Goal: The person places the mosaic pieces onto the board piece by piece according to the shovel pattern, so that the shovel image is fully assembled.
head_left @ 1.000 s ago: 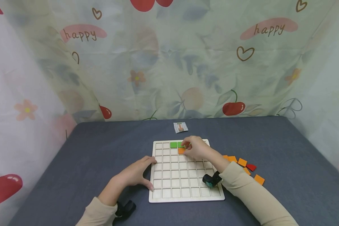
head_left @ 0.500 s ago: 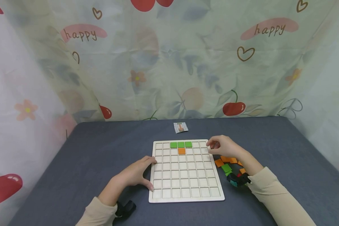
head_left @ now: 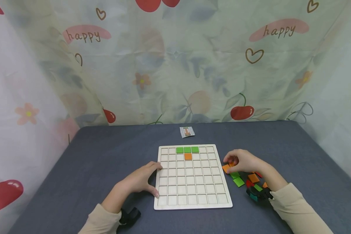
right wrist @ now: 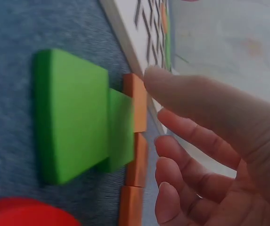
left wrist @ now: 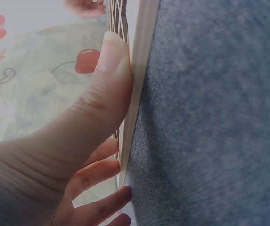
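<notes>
A white gridded board [head_left: 175, 182] lies on the table. Near its far edge sit a row of 3 green tiles [head_left: 187, 149] and one orange tile [head_left: 188, 156] below the middle one. My left hand [head_left: 143, 177] rests its thumb and fingertips along the board's left edge, fingers spread. To the right of the board, my right hand [head_left: 244, 161] hovers over loose orange tiles [head_left: 226, 168], fingers loosely bent. In the right wrist view, nothing shows between its thumb and fingers; a green tile [right wrist: 78, 117] and orange tiles [right wrist: 135, 103] lie beside them.
More loose tiles, such as a green one [head_left: 239, 182], a red one [head_left: 249, 183] and an orange one [head_left: 253, 178], lie under and near the right wrist. A small patterned card [head_left: 187, 131] lies beyond the board. A printed curtain [head_left: 175, 65] hangs behind the table.
My right hand has left the board and moved right to the loose tiles. A third green tile now shows in the far row. My left hand has stayed put.
</notes>
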`<action>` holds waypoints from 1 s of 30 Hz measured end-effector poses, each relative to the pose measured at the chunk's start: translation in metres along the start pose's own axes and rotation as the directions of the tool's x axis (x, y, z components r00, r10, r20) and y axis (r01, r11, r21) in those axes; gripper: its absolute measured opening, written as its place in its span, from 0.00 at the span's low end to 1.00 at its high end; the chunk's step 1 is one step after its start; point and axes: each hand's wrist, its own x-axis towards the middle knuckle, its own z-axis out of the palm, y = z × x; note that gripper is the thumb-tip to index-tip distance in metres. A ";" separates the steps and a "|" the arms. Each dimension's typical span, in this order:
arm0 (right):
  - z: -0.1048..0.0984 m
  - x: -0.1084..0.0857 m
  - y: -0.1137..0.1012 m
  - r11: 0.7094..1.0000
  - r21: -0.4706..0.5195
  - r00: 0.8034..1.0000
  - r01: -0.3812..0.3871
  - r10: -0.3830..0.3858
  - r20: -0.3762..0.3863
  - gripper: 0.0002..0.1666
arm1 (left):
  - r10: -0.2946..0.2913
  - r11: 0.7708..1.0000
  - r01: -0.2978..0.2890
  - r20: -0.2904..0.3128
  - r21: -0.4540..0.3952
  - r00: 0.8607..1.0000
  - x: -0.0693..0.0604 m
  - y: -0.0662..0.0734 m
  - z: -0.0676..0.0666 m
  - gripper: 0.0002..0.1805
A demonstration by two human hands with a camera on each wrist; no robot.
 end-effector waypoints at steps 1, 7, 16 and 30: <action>0.001 0.000 0.000 1.000 -0.006 1.000 0.008 -0.008 0.002 0.18 | 0.002 1.000 -0.002 0.000 -0.001 1.000 0.000 0.000 0.000 0.50; 0.006 0.000 0.002 0.999 -0.023 1.000 0.028 -0.028 0.003 0.18 | 0.007 1.000 -0.007 -0.004 0.007 1.000 0.000 0.000 0.000 0.50; 0.008 0.000 0.000 0.998 -0.046 0.999 0.034 -0.035 -0.016 0.13 | -0.011 1.000 0.011 0.002 0.002 1.000 0.000 0.002 -0.001 0.50; 0.009 -0.002 0.000 0.992 -0.103 0.996 0.073 -0.078 -0.042 0.11 | -0.008 1.000 0.008 -0.004 0.009 1.000 0.000 0.002 -0.001 0.49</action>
